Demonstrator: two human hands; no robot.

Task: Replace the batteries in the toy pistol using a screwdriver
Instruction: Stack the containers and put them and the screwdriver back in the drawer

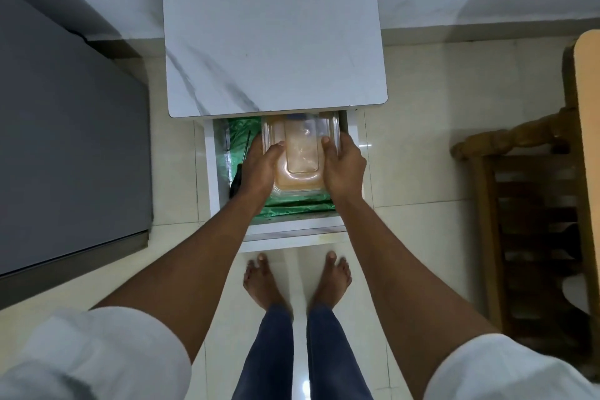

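Both hands are down in the open drawer (pixel 212 172), one on each side of a clear plastic box (pixel 300 153). The left hand (pixel 258 166) has its fingers (pixel 276 148) curled over the box's left edge, and the right hand (pixel 344 169) is wrapped round the right edge, so they're grasping it between them. Can't tell what's in the box, the lid's cloudy, just something pale or tan showing through. The box sits on a green bag (pixel 292 208) lining the drawer bottom. Just left of the left fingers, a black-handled screwdriver (pixel 238 172) lies along the drawer's side. No toy pistol that I can make out.

The bench (pixel 272 26) above the drawer has a white marble-look top. Pale tile floor (pixel 406 172), the person barefoot in jeans, a grey cabinet (pixel 65 140) well off to the left, a wooden chair (pixel 519 204) to the right.
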